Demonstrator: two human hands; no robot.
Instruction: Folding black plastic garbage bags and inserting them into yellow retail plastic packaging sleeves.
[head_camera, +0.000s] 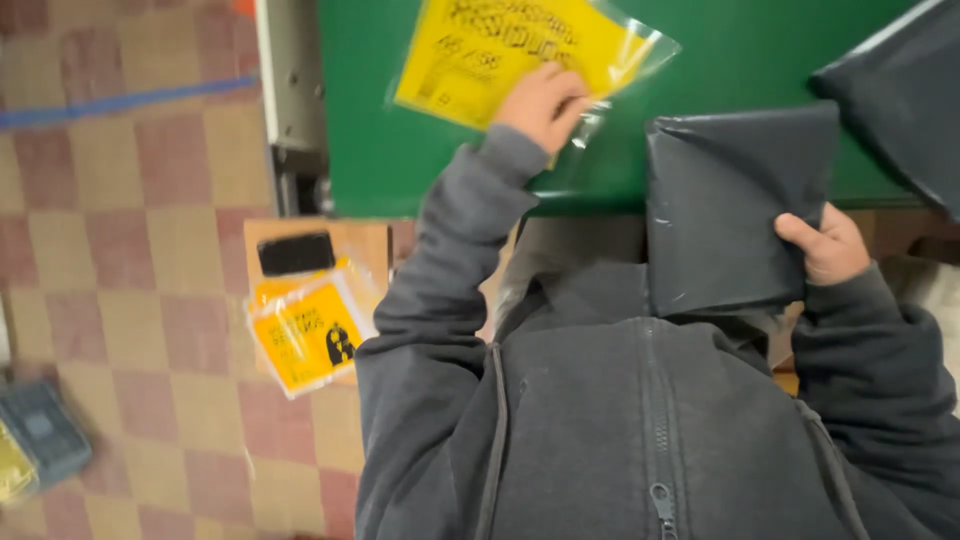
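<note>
My left hand (543, 103) grips the lower edge of a clear plastic bag holding a yellow printed sheet (505, 48), lifted over the green table (740, 60). My right hand (825, 245) pinches the right edge of a dark grey folded poly mailer (730, 215), which hangs partly over the table's near edge against my grey zip jacket. The picture is blurred with motion.
Another dark grey mailer (900, 95) lies at the table's right. On a low wooden stool (365, 240) to the left sit a stack of yellow bagged sheets (305, 335) and a black flat object (296, 253). Checkered floor tiles lie beyond, with a grey box (40, 435) at the bottom left.
</note>
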